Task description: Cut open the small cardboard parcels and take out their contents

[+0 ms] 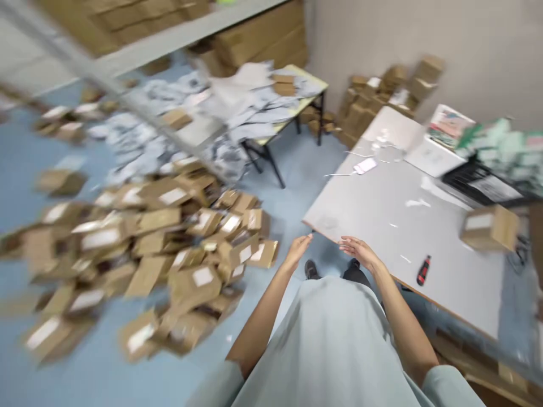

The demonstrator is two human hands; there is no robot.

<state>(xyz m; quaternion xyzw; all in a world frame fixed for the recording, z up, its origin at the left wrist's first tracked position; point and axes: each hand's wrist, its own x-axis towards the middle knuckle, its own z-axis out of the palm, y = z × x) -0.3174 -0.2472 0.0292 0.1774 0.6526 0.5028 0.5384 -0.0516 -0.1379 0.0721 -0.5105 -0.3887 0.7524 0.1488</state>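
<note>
My left hand (pixel 298 251) is raised in front of my body, its fingers stretched out beside the near corner of a grey-topped table (pixel 365 209). My right hand (pixel 360 251) is held at the table's front edge, fingers apart and pointing inward; whether it touches the edge I cannot tell. Nothing shows in either hand. On the tabletop to the right of my right hand lies a red and black utility knife (pixel 423 270). Farther right stands a small cardboard box (pixel 490 228) with a white label.
Many labelled cardboard boxes (pixel 195 282) lie heaped on the blue floor to my left. Behind them, a yellow-edged table (pixel 292 107) bears grey packages. A white device with a cable (pixel 365 165) and a black tray (pixel 479 181) lie on the grey table. More boxes (pixel 365 107) stack against the wall.
</note>
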